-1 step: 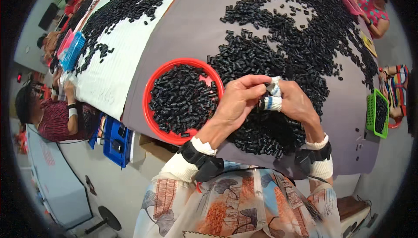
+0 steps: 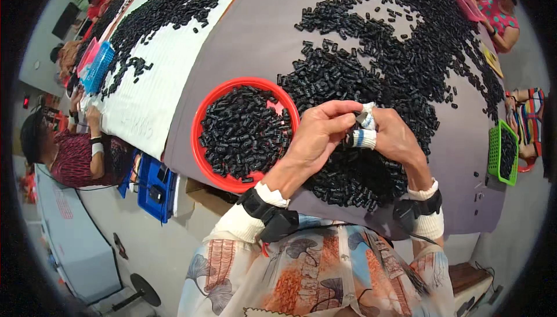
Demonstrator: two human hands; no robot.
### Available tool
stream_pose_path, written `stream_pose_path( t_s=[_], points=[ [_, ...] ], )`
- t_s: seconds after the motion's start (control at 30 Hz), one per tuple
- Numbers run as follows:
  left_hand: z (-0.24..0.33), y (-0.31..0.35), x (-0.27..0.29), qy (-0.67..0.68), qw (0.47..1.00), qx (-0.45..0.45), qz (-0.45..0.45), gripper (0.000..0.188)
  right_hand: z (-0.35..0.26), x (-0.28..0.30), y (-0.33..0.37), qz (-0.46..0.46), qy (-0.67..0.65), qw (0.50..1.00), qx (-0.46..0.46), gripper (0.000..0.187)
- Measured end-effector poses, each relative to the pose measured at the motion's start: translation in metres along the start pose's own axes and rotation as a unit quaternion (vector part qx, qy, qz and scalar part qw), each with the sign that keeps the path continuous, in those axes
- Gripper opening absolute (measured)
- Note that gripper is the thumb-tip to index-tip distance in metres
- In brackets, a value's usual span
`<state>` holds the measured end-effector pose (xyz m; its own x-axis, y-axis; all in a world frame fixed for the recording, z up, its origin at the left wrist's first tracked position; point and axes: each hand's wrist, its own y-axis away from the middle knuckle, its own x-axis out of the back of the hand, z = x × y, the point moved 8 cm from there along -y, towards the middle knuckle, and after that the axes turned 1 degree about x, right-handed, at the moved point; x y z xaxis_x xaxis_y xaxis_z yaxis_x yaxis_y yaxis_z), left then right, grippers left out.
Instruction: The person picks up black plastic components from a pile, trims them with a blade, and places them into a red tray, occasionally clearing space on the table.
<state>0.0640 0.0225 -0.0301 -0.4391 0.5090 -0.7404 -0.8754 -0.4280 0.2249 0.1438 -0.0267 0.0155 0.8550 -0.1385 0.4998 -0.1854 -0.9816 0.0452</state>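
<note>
Both of my hands meet over a large heap of small black cylindrical pieces (image 2: 342, 76) on the grey table. My left hand (image 2: 313, 137) is closed, with thumb and forefinger pinched together against the other hand's fingertips. Curled inward, my right hand (image 2: 397, 136) wears white finger covers (image 2: 364, 138) with blue stripes. Something small and dark shows between the fingers, but its shape is mostly hidden. Beside my left wrist, a round red basin (image 2: 200, 157) holds many of the same black pieces.
A white-covered table (image 2: 156, 93) with more black pieces lies to the left, where a person (image 2: 81, 160) works by a blue basket (image 2: 98, 68). At right are a green basket (image 2: 494, 154) of pieces and other people. A blue tray (image 2: 152, 192) sits below the table edge.
</note>
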Motion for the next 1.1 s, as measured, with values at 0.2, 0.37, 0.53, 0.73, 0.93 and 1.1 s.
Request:
stream_pose_path(
  t_s=[0.2,0.37,0.53,0.73,0.93,1.1],
  points=[
    [0.016,0.008,0.01,-0.034,0.998,-0.042,0.024,0.022,-0.017,-0.007,-0.01,-0.011,-0.002,0.998,0.067,0.035],
    [0.015,0.004,0.005,-0.009,1.0,-0.028,0.008,0.023,-0.008,-0.001,-0.011,-0.005,-0.002,0.999,0.036,0.039],
    [0.014,0.004,0.006,-0.016,0.999,-0.03,0.006,0.024,-0.009,-0.006,-0.009,-0.017,0.003,0.999,0.034,0.038],
    [0.015,0.003,0.008,0.033,0.999,-0.041,0.013,0.023,-0.01,0.001,-0.01,0.022,-0.023,0.998,0.05,0.036],
    [0.016,0.009,0.001,0.069,0.996,-0.036,-0.035,0.024,-0.011,0.002,-0.009,-0.001,-0.027,1.0,0.007,0.039],
    [0.014,0.008,0.009,0.07,0.997,-0.04,-0.018,0.023,-0.012,-0.004,-0.012,-0.006,-0.047,0.999,0.02,0.04]
  ],
)
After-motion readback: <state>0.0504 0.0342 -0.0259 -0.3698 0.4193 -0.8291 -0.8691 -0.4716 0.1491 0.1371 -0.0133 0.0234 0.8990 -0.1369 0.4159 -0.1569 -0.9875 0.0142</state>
